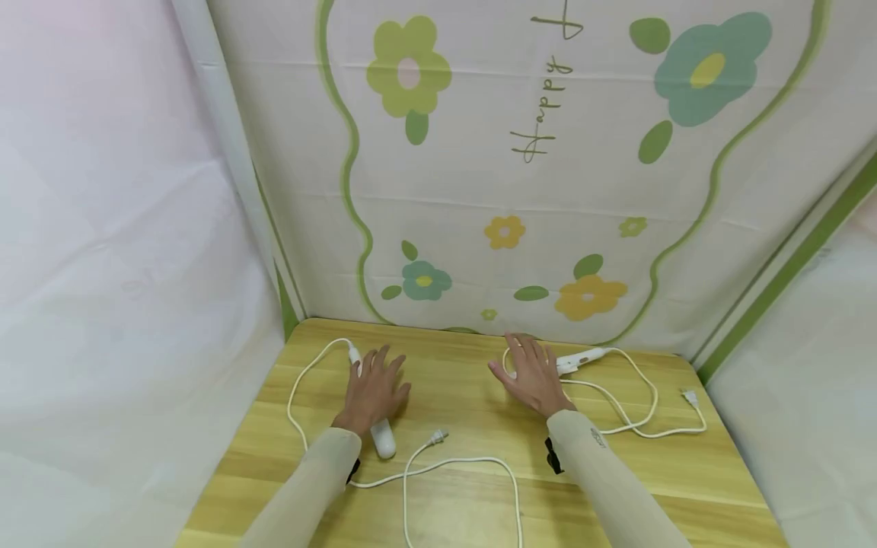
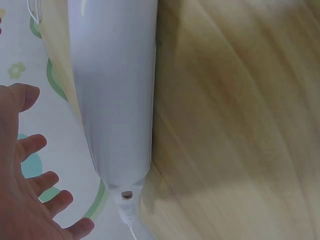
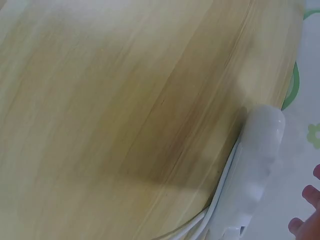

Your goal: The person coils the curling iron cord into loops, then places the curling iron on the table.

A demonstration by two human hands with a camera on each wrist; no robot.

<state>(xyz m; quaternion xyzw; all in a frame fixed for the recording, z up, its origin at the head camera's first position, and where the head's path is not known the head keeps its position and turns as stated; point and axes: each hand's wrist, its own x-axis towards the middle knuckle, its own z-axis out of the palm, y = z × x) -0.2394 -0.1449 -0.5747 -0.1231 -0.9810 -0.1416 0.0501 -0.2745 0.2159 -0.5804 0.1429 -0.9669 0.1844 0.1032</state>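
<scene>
Two hands: left hand point(image 1: 370, 390) and right hand point(image 1: 533, 377), both palm down, reaching over a wood-grained table point(image 1: 452, 384) from its near side.
Left hand's state: fingers spread wide and slightly bent; the left wrist view shows a gap between the fingertips and the appliance.
Right hand's state: fingers fairly wide, thumb out to the left; whether it touches anything under it, I cannot tell.
Left appliance point(image 1: 384, 441): white and elongated, lying on the left part of the table, its rounded end near, its cord end far; the left hand covers its middle.
Right appliance point(image 1: 579, 360): also white and elongated, lying at the far right, its cord end to the right, the other end partly hidden by the right hand; strands of cord run beside it in the right wrist view.
Left cord point(image 1: 291, 402): white, curving left and then near, passing out of sight at the left sleeve point(image 1: 301, 491).
Left plug point(image 1: 437, 437): near middle, between the forearms, on a looped cord.
Right cord point(image 1: 655, 393): white, looped and crossing itself to the right of the right sleeve point(image 1: 610, 479).
Right plug point(image 1: 690, 397): near the table's right edge.
Backdrop point(image 1: 466, 175): pale cloth along the far side, printed with flowers and lettering.
</scene>
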